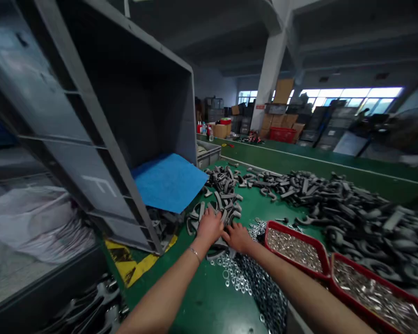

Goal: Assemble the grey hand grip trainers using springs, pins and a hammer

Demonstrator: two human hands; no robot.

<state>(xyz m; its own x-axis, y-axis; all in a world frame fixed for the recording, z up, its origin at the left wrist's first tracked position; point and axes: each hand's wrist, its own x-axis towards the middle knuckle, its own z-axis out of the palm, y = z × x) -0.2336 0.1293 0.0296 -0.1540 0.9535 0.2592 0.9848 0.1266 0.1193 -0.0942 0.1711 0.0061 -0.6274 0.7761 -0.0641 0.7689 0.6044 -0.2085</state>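
Observation:
My left hand (209, 227) is on a small heap of grey curved parts (230, 175), its fingers bent over some of them. Close beside it, my right hand (239, 238) reaches in from the right with its fingers curled onto the same heap. The parts look like hooked handles or levers, and those under my palms are mostly hidden. Loose shiny metal rings (234, 276) lie on the green tabletop (209, 301) just below my hands. A blue sheet (172, 181) hangs out of a large grey crate (153, 116) lying on its side, left of the heap.
Red trays (297, 248) of small metal pins stand at right, before a big pile of dark grey parts (362, 218). More metal parts fill a bin (90, 306) at lower left. A smaller grey box (209, 155) stands behind the crate. Cartons (282, 121) are stacked farther back.

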